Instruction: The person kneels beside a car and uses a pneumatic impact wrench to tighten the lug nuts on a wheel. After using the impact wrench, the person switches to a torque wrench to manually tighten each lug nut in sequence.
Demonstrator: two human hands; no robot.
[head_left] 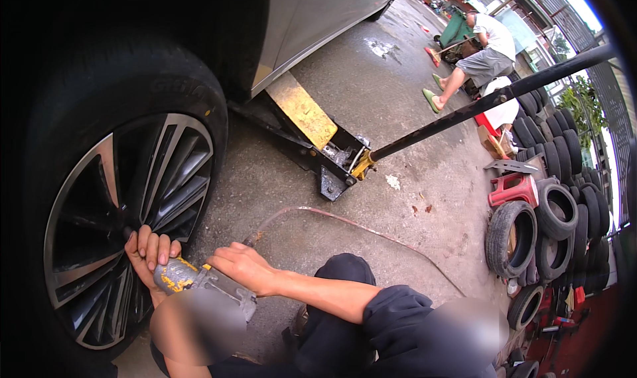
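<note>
A grey impact wrench (pixel 219 286) with worn yellow patches points at the wheel (pixel 136 199), which has a black tyre and black-and-silver spokes. My left hand (pixel 152 255) is closed around the wrench's front end, its fingertips close to the wheel's centre. My right hand (pixel 242 265) grips the wrench farther back, thumb side toward me. A thin reddish hose (pixel 358 226) runs from beside my right hand across the ground to the right. Whether the tool's tip sits on a nut is hidden by my left fingers and dark shadow.
A yellow-and-black floor jack (pixel 312 132) reaches under the grey car (pixel 318 19), its long black handle (pixel 464 112) slanting up right. Piled tyres (pixel 511 238) and a red stool (pixel 514 189) stand at right. Farther back, a person (pixel 488 53) bends beside a green bin (pixel 458 29).
</note>
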